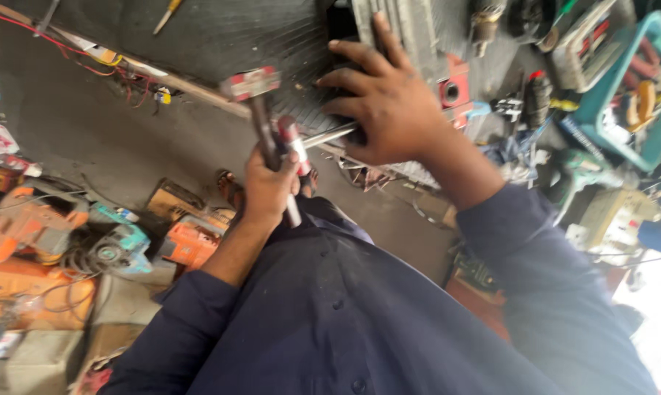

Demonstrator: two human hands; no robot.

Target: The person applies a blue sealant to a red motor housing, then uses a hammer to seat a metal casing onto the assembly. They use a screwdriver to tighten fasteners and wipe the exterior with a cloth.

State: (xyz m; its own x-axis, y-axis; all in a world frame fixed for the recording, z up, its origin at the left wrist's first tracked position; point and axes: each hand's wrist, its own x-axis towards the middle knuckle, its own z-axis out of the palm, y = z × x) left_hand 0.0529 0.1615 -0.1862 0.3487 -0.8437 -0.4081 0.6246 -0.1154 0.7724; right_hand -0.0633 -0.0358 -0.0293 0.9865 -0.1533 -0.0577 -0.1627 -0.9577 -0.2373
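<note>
Head view
Left hand (pixel 268 186): closed in a fist around the dark handle of a hammer (pixel 256 91), together with a second tool with a red part and a metal shaft (pixel 295 157).
Hammer: its red and grey head is above the fist, just left of the grey block (pixel 411 29), not touching it.
Right hand (pixel 385 99): fingers spread wide, pressed flat on the block; it grips nothing.
Rod (pixel 330 135): thin, shiny, it comes out from under the right palm toward the left hand.
Block: metal, ribbed, on the dark ridged mat (pixel 220 36).
Red part (pixel 455 88): just right of the block.
Teal crate (pixel 630 95): well right of the block, full of tools.
Orange machines (pixel 30 227): far left and below the block, on the floor.
Sleeves: dark blue, on both arms.
</note>
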